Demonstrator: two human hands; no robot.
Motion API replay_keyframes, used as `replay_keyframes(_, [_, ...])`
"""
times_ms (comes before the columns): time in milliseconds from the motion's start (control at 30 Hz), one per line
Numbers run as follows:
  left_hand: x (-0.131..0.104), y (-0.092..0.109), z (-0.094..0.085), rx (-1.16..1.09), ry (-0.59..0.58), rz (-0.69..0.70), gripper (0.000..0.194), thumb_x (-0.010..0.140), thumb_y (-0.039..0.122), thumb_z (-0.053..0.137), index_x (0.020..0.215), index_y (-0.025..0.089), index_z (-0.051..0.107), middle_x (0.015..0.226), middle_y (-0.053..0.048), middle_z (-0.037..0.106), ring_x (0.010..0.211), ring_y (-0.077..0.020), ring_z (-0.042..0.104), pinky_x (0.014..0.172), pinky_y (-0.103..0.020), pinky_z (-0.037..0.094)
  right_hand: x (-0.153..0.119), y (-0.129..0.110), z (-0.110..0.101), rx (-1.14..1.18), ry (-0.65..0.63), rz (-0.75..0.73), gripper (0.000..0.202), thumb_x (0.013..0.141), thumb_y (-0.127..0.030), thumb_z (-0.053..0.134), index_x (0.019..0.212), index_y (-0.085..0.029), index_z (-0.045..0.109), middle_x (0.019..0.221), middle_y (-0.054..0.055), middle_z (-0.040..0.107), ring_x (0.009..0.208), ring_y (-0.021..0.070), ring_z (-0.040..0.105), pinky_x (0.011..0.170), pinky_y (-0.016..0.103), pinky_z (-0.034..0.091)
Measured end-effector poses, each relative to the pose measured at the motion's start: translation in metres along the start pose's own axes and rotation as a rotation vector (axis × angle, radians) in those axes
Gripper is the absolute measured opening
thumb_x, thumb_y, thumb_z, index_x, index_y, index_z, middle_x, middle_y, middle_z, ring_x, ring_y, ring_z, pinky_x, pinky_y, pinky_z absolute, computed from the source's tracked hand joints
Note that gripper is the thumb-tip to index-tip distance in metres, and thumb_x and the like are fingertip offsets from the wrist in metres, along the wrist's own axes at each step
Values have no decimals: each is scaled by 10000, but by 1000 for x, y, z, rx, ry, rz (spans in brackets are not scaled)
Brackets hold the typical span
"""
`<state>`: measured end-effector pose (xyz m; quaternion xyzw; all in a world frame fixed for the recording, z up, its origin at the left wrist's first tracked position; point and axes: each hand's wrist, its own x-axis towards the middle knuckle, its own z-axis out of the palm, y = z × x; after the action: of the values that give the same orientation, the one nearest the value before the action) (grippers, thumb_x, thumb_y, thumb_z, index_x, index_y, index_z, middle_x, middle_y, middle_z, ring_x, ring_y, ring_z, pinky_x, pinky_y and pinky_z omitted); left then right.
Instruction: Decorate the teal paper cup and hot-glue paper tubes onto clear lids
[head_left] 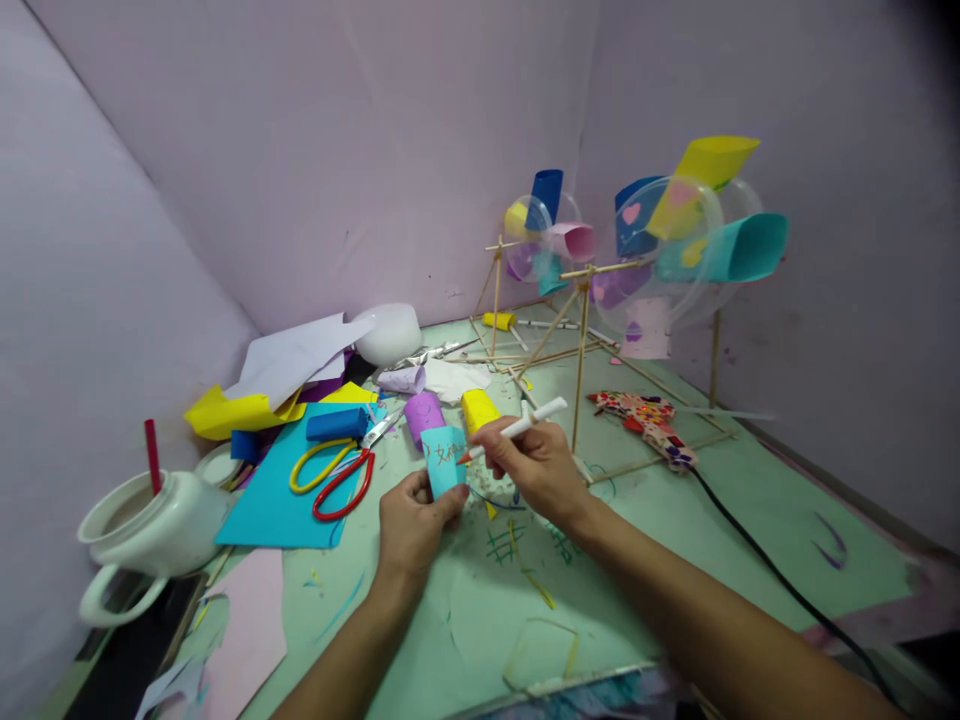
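My left hand [416, 525] is closed on the lower part of a light blue paper tube [445, 462], which stands roughly upright and bears handwritten characters. A white marker [525, 418] lies in the grip of my right hand [536, 468], its reddish tip at the tube's written side. Just behind the tube are a purple paper tube [424, 416] and a yellow one [480, 408]. Red and yellow handled scissors [345, 475] rest to the left, partly over blue paper sheets [274, 500] and near a rolled dark blue piece [337, 424].
Two stick-framed wheels with coloured paper cups, one near [675, 245] and one farther [544, 235], stand at the back right. A patterned glue gun [649, 425] with a black cord lies right. At left are a white teapot [172, 525], pink paper [251, 630] and stacked paper [289, 355].
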<state>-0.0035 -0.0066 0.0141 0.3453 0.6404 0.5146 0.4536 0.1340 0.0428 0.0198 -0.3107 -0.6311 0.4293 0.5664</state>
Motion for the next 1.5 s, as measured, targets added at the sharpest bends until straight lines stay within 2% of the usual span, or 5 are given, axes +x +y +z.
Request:
replay_keyframes(400, [0,-3,4,285,101,160,276,559,332,735,731,134,650,604,-27,666,567,-165,593,495,-243,434,-10,11,10,-340,-72,-313,108,821,-217,602,759,-180,683,685,37,717,610,146,661,585,234,511])
replay_keyframes(1000, [2,-6,0,-100,-64,18,455,485,328,824,842,106,650,666,-29,684,558,-140,594,534,-245,481,-6,1,6,-280,28,-263,140,825,-212,589,715,-176,667,615,22,692,506,110,582,484,217,455])
replay_keyframes(1200, [8,-11,-4,-350,-231,-55,404,519,328,834,806,99,666,637,-24,657,546,-127,600,533,-234,494,-2,-3,-1,-169,202,-162,221,855,-288,549,680,-181,632,483,-19,568,407,102,499,418,228,413])
replay_keyframes(1367, [10,-14,-5,-385,-280,-62,413,557,302,826,884,96,681,683,-38,665,571,-127,608,553,-235,500,-3,-6,2,-174,63,-197,176,828,-239,571,685,-172,649,552,11,649,449,105,550,450,219,432])
replay_keyframes(1500, [10,-15,-5,-388,-300,-48,406,573,318,819,884,93,688,699,-45,671,580,-130,613,551,-232,501,-3,-4,1,-181,125,-216,190,843,-243,556,691,-169,642,567,17,662,459,105,569,458,215,444])
